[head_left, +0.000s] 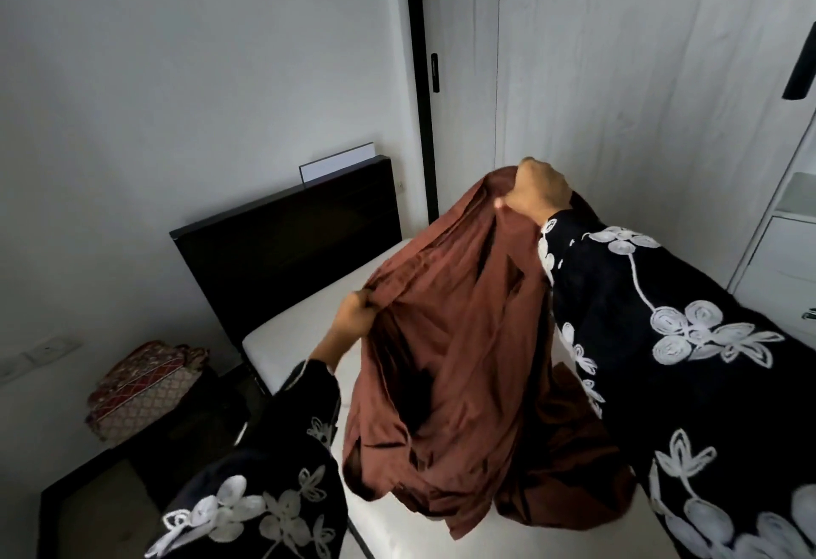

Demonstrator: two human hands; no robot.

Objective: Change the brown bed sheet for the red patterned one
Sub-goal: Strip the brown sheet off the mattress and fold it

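The lower end of the brown sheet (463,470) is lying bunched on the bare white mattress (287,344), and the rest is hanging between the two hands. The left hand (355,315) is gripping a gathered edge, its fingers (362,295) curling tightly around the cloth. Higher and farther, the right hand (541,189) is holding the top of the sheet in a closed fist. The red patterned sheet (145,382) is sitting folded low beside the mattress, well apart from both hands, near the dark headboard (287,240).
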